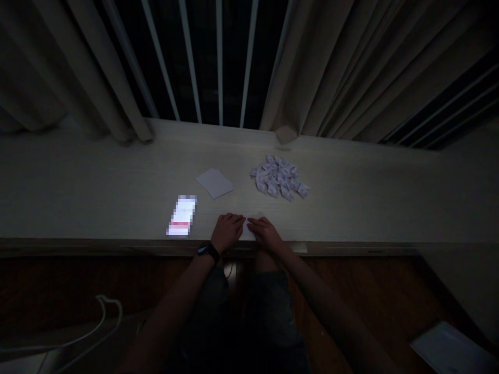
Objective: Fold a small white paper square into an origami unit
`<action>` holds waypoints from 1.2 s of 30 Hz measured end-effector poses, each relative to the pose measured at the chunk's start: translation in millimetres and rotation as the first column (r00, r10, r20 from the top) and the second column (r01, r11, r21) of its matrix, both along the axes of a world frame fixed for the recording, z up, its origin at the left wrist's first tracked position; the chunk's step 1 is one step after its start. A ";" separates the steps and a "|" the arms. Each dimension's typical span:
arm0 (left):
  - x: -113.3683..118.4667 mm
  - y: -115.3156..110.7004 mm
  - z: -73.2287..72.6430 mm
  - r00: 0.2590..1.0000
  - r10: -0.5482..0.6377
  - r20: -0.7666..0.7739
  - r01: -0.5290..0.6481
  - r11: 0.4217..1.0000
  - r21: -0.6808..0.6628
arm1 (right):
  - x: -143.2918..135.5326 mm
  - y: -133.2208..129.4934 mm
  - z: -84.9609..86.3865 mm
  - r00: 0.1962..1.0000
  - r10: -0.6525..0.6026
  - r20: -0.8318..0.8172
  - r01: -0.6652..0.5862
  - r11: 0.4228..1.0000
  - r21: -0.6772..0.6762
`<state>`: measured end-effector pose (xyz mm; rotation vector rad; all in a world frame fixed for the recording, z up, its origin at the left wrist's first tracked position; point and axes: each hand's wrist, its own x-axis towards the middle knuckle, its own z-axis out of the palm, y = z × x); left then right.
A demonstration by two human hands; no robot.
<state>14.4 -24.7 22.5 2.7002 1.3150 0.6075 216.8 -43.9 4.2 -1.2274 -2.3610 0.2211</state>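
Between my two hands lies a small piece of white paper (245, 227) at the front edge of the pale ledge (351, 208). My left hand (229, 228), with a dark band on its wrist, pinches the paper's left side. From the right, my right hand (264, 231) grips the other side, fingers bent and pressed together. Much of the paper is hidden under the fingers. Beyond my left hand rests a loose stack of white paper sheets (214, 183). A heap of small folded paper pieces (277, 177) sits farther back, to the right.
A lit phone (182, 215) with a blurred screen lies left of my hands. Curtains (335, 67) hang behind the ledge on both sides of a barred window (220, 62). Below, a white cable (103, 311) loops at left, and a pale flat object (452, 345) lies at lower right.
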 end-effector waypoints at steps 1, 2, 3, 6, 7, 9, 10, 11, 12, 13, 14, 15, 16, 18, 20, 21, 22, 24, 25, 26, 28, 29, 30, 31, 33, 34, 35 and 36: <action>0.0 -0.1 0.1 1.000 0.000 -0.001 0.000 1.000 -0.001 | -0.2 0.2 -0.5 1.000 -0.001 -0.002 0.001 1.000 -0.001; 0.0 -0.3 0.3 1.000 0.001 -0.001 -0.001 1.000 -0.001 | -0.3 0.3 -0.9 1.000 0.000 -0.004 0.000 1.000 -0.001; 0.1 -0.4 0.4 1.000 0.002 -0.002 -0.002 1.000 -0.001 | -0.6 0.2 -0.8 1.000 -0.001 -0.007 0.001 1.000 -0.002; 0.3 -0.9 0.8 1.000 0.006 -0.006 -0.006 1.000 -0.001 | -2.1 -1.2 2.0 1.000 -0.006 -0.017 0.006 1.000 -0.004; 0.4 -0.9 0.9 1.000 0.007 -0.008 -0.007 1.000 -0.001 | -2.8 -1.9 3.6 1.000 -0.007 -0.019 0.007 1.000 -0.004; 0.5 -0.9 0.8 1.000 0.006 -0.010 -0.006 1.000 0.000 | -4.3 -3.5 7.1 1.000 -0.011 -0.016 0.011 1.000 -0.006; 0.5 -0.9 0.7 1.000 0.005 -0.010 -0.005 1.000 0.002 | -5.1 -4.3 8.7 1.000 -0.013 -0.012 0.013 1.000 -0.007; 0.5 -1.0 0.6 1.000 0.005 -0.009 -0.005 1.000 0.004 | -5.8 -5.0 10.0 1.000 -0.015 -0.006 0.015 1.000 -0.009; 0.4 -1.0 0.6 1.000 0.004 -0.007 -0.004 1.000 0.005 | -6.5 -5.7 11.0 1.000 -0.019 0.000 0.019 1.000 -0.010; 0.4 -1.0 0.6 1.000 0.003 -0.003 -0.003 1.000 0.007 | -7.1 -6.2 11.7 1.000 -0.024 0.005 0.024 1.000 -0.010; 0.3 -1.0 0.7 1.000 0.002 0.001 -0.002 1.000 0.007 | -7.6 -6.7 12.1 1.000 -0.025 0.012 0.026 1.000 -0.009; 0.3 -0.9 0.7 1.000 0.001 0.005 -0.001 1.000 0.007 | -8.0 -7.2 12.4 1.000 -0.027 0.017 0.027 1.000 -0.007; 0.4 -0.7 0.7 1.000 -0.001 0.009 0.001 1.000 0.007 | -8.2 -7.6 12.5 0.999 -0.026 0.022 0.026 1.000 -0.004; 0.4 0.1 0.2 1.000 -0.004 0.019 0.004 1.000 0.006 | -8.3 -8.5 12.7 0.999 -0.023 0.029 0.023 1.000 0.000; 0.2 0.9 -1.8 0.999 -0.008 0.031 0.008 1.000 0.005 | -8.2 -9.7 13.1 0.999 -0.020 0.034 0.020 1.000 0.000; -0.3 1.0 -3.2 0.999 -0.010 0.040 0.010 1.000 0.007 | -8.1 -10.5 13.4 0.999 -0.023 0.033 0.023 1.000 -0.001; -1.0 0.6 -5.0 0.999 -0.014 0.052 0.013 1.000 0.010 | -8.2 -11.4 13.8 0.999 -0.026 0.031 0.026 1.000 -0.002; -3.1 -2.2 -8.5 0.997 -0.033 0.075 0.031 0.999 0.024 | -8.5 -13.2 14.6 0.999 -0.033 0.023 0.033 0.999 -0.002; -4.3 -4.7 -10.0 0.995 -0.047 0.084 0.044 0.999 0.032 | -8.7 -14.1 14.9 0.999 -0.036 0.018 0.036 0.999 -0.002; -5.5 -7.8 -11.0 0.994 -0.066 0.089 0.062 0.997 0.039 | -9.0 -14.9 15.1 0.999 -0.039 0.013 0.039 0.999 -0.002; -7.2 -14.9 -11.6 0.991 -0.101 0.090 0.097 0.994 0.041 | -9.6 -16.2 15.2 0.999 -0.043 0.003 0.043 0.999 -0.005; -7.4 -18.4 -11.1 0.990 -0.111 0.086 0.109 0.993 0.034 | -9.9 -16.7 15.2 0.999 -0.045 -0.002 0.045 0.999 -0.006; -7.3 -21.5 -10.3 0.990 -0.115 0.077 0.113 0.993 0.026 | -10.1 -17.1 15.1 0.999 -0.048 -0.007 0.048 0.999 -0.007; -6.9 -24.0 -9.3 0.991 -0.114 0.066 0.113 0.993 0.017 | -10.3 -17.4 14.9 0.999 -0.051 -0.010 0.051 0.999 -0.007; -5.4 -27.7 -7.4 0.994 -0.100 0.040 0.099 0.995 0.006 | -10.5 -18.0 14.5 0.998 -0.055 -0.013 0.055 0.998 -0.007; -4.6 -28.9 -6.5 0.995 -0.096 0.027 0.095 0.995 0.006 | -10.6 -18.2 14.4 0.998 -0.057 -0.012 0.057 0.998 -0.007; -3.9 -29.8 -5.8 0.996 -0.092 0.017 0.092 0.996 0.008 | -10.5 -18.5 14.3 0.998 -0.059 -0.011 0.059 0.998 -0.006; -3.2 -30.6 -5.1 0.996 -0.090 0.007 0.090 0.996 0.011 | -10.3 -18.8 14.2 0.998 -0.060 -0.008 0.060 0.998 -0.005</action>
